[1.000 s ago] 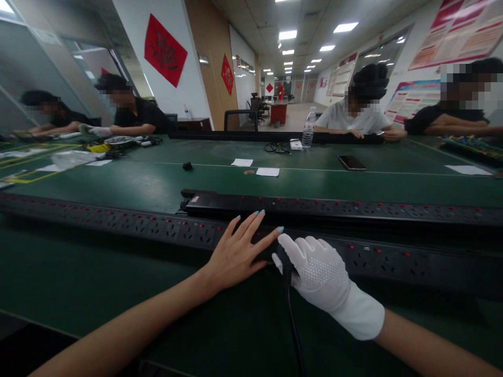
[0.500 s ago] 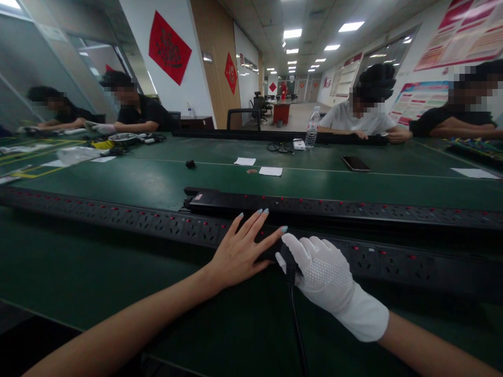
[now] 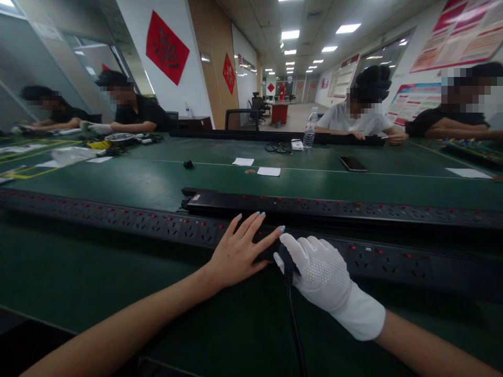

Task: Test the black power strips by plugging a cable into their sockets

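Water bottle point(image 3: 309, 128), black phone point(image 3: 352, 164), paper slips point(image 3: 268, 171), green table point(image 3: 118, 180); red wall hangings point(image 3: 167, 47)

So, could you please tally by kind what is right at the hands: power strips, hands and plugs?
Power strips: 2, near strip and rear strip
Hands: 2, bare left hand and gloved right hand
Plugs: 1, black plug gripped by the right hand
Total: 5

Green tables point(image 3: 129, 183), white wall point(image 3: 131, 36), ceiling lights point(image 3: 290, 34)
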A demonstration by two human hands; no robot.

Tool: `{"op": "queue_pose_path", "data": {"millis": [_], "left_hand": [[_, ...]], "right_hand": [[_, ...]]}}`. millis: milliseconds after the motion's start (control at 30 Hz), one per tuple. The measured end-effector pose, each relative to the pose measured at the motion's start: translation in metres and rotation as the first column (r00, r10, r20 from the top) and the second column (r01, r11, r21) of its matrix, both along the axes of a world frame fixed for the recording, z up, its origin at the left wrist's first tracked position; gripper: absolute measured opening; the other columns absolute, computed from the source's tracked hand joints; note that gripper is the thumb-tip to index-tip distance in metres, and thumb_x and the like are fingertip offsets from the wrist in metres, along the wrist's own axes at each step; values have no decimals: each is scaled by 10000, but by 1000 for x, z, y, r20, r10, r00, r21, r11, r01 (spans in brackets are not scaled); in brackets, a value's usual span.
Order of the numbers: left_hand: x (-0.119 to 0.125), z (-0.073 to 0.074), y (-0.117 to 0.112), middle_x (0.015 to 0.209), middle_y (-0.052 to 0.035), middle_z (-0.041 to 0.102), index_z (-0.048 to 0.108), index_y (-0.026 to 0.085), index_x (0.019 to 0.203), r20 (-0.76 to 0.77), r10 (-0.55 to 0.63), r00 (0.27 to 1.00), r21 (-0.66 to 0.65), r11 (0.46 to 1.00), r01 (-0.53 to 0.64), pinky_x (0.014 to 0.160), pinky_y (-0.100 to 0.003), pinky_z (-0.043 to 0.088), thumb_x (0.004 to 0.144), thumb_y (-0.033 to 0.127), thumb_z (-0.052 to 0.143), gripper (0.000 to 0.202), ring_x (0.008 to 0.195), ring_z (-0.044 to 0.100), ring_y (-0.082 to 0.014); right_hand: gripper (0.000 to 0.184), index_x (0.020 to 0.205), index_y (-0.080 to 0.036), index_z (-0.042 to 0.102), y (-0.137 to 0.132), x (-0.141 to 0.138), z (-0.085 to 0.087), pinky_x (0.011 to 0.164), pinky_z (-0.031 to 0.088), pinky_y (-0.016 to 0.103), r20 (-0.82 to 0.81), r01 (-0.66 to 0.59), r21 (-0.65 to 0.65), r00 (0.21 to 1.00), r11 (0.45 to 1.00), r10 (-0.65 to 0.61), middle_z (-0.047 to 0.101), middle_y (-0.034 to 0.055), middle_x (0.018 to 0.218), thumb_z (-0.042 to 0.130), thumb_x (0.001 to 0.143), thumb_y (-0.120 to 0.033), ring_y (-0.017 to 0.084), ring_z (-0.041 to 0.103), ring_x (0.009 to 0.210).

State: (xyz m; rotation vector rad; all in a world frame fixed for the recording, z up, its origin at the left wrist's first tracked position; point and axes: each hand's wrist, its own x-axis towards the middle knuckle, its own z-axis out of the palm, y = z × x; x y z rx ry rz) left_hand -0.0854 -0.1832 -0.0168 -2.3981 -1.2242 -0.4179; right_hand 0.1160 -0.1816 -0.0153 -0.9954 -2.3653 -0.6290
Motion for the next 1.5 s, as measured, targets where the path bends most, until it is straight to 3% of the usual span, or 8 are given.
{"op": "queue_pose_path", "data": {"millis": [800,1500], "left_hand": [[0,1,0,1383,-140,283,197,312,1371,-21,6,1000,-13,1000,-6,986,-481,233,762,475,544,720,1256,291,-301],[0,1,0,1359,-128,322,249,311,1355,-19,16,1000,-21,1000,-17,984,-471,236,767,471,538,674,1241,305,-296]], "right_hand": [[305,1066,-137,517,0,-1,1,575,230,293,-3,-2,-33,1000,999,2,543,15,698,462,832,-325,154,431,613],[312,1078,-131,519,-1,0,1,578,231,292,10,6,-37,1000,999,-6,550,24,707,453,833,-313,148,441,621]]}}
